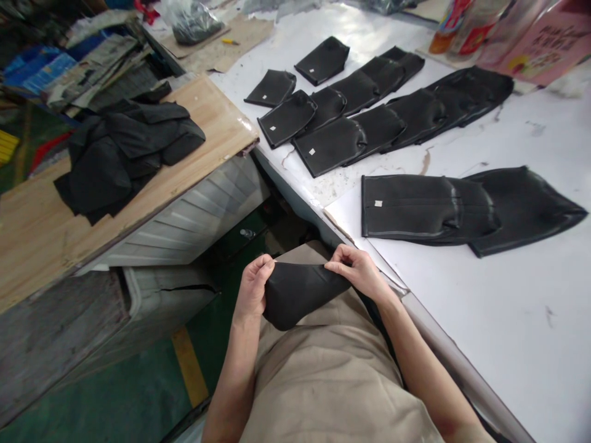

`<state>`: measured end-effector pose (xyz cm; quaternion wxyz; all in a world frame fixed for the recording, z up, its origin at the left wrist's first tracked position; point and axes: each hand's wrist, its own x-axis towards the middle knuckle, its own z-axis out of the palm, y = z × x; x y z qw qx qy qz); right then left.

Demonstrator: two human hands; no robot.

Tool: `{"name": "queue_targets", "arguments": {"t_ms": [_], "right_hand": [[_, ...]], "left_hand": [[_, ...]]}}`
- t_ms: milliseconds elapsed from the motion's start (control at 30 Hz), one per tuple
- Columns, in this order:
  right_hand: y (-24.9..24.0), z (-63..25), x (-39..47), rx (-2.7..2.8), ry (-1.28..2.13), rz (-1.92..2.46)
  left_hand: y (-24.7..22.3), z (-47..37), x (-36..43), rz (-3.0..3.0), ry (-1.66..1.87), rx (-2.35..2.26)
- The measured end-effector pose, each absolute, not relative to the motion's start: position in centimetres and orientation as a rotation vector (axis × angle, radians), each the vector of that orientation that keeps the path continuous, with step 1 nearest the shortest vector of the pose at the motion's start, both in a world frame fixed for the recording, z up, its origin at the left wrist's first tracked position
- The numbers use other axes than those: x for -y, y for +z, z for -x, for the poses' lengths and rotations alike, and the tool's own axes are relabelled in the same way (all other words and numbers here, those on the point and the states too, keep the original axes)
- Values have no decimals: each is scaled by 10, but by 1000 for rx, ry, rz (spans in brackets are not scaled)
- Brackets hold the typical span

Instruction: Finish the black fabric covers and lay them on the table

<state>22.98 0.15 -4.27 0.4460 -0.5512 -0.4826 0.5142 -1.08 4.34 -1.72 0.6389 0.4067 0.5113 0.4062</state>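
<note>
Stretched between both hands over my lap is a black leather-like piece [300,295], its top edge pulled straight. My left hand [255,283] pinches the left end of that edge. At the other end, thumb and fingers of my right hand [353,269] are closed on the edge. The piece hangs down with a rounded lower corner. To the right on the white table lie overlapping rows of similar black pieces [409,206], several with a small white sticker at one end. What kind of article they are, I cannot tell.
On the wooden board [217,123] at left lies a loose heap of black pieces [129,147]. The white table [508,307] has its edge close by my right arm. Bottles [475,37] and a pink box [545,46] stand at its back right. A plastic bag [191,21] sits farther off.
</note>
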Motion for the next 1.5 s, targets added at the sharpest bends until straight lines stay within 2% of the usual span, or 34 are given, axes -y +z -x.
{"name": "queue_targets", "arguments": {"t_ms": [167,367,633,800,1100,1333,1500], "right_hand": [[-52,-226,3,910,1263,1325],[-61,-220,13,933,1250,1297],[-61,-197,8,453,1140,1367],[-59,-194,5,270,1225,1316],[-67,-199,-5,407,1208,1422],[-64,-205,-10,579,1107,1521],[-50,-198,-16,772,1033,1541]], "left_hand": [[-18,13,-44,-835,955,-1167],[-20,11,-45,-799,976,-1140],[-15,0,-39,-786,1199,-1443],[-12,-5,-38,-768,1121,-1433],[-23,-2,-44,-787,1057,-1326],[-15,28,-63,-1339,727,-1203],[9,9,-75,-2013,443,-1169]]}}
